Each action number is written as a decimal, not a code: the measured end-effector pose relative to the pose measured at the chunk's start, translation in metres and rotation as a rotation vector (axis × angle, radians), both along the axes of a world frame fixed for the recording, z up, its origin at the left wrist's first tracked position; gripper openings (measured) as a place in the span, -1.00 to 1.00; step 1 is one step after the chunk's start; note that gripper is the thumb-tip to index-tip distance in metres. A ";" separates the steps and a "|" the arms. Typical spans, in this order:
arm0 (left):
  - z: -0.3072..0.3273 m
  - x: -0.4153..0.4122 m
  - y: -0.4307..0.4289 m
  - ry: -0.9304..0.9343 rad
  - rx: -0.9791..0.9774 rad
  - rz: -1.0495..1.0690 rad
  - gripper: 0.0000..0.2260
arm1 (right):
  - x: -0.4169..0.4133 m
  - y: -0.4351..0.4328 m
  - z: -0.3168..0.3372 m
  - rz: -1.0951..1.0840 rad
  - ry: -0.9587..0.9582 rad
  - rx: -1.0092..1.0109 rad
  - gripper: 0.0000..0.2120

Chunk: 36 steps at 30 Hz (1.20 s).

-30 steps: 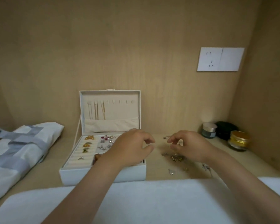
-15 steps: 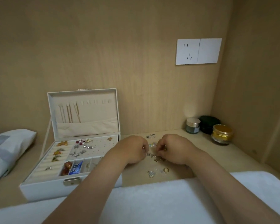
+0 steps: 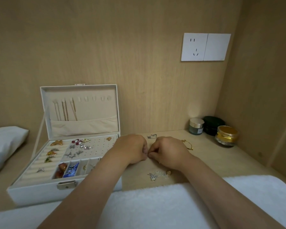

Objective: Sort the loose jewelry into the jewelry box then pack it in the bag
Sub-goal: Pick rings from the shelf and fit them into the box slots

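free: shelf front-right | blocked: jewelry box left; jars far corner, seemingly touching

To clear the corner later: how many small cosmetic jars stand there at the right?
3. A grey glass jar with metallic lid stands leftmost; a black round container sits behind, in the middle; a golden glass jar stands rightmost and nearest. None appears hidden.
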<state>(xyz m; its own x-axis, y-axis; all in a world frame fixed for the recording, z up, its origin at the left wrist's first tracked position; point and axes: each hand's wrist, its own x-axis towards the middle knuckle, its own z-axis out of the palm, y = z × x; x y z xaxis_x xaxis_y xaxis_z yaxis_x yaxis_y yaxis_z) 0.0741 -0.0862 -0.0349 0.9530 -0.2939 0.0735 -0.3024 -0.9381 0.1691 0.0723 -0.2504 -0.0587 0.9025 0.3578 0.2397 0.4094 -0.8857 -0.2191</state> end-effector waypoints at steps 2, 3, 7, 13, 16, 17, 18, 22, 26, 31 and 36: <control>0.000 0.001 -0.002 -0.011 0.004 0.001 -0.93 | -0.001 -0.002 0.002 -0.023 0.027 0.035 -0.87; 0.000 0.001 -0.003 -0.015 0.016 0.001 -0.95 | -0.001 -0.003 0.002 -0.038 0.043 0.064 -0.87; 0.000 0.000 -0.003 -0.065 0.033 -0.026 -0.96 | 0.000 -0.007 0.000 -0.079 0.085 0.268 -0.85; 0.021 -0.012 0.018 -0.234 -0.068 -0.003 -0.93 | -0.004 -0.001 0.002 -0.041 0.076 0.475 -0.87; 0.035 -0.022 0.041 -0.291 -0.131 0.028 -0.94 | -0.009 0.011 0.014 0.022 0.076 0.586 -0.89; 0.038 -0.026 0.051 -0.296 -0.173 0.041 -0.95 | -0.011 0.017 0.020 0.042 0.086 0.622 -0.90; 0.040 -0.030 0.062 -0.293 -0.225 0.054 -0.96 | -0.012 0.024 0.025 0.062 0.097 0.644 -0.91; 0.044 -0.043 0.106 -0.249 -0.436 0.117 -0.94 | -0.014 0.060 0.041 0.162 0.139 0.581 -0.94; 0.042 -0.056 0.145 -0.213 -0.625 0.134 -0.87 | -0.012 0.101 0.055 0.291 0.163 0.492 -0.96; 0.033 -0.069 0.177 -0.214 -0.896 0.196 -0.85 | -0.006 0.140 0.063 0.358 0.214 0.366 -0.97; 0.031 -0.071 0.188 -0.188 -1.056 0.202 -0.94 | 0.004 0.152 0.059 0.405 0.308 0.300 -0.96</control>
<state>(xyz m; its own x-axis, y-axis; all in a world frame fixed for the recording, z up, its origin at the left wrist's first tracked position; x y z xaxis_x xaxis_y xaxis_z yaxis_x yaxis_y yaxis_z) 0.0029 0.1015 -0.0036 0.9237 0.1633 0.3465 -0.2645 -0.3824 0.8853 0.0762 -0.0986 -0.0002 0.7523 0.6455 0.1320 0.5797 -0.5532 -0.5983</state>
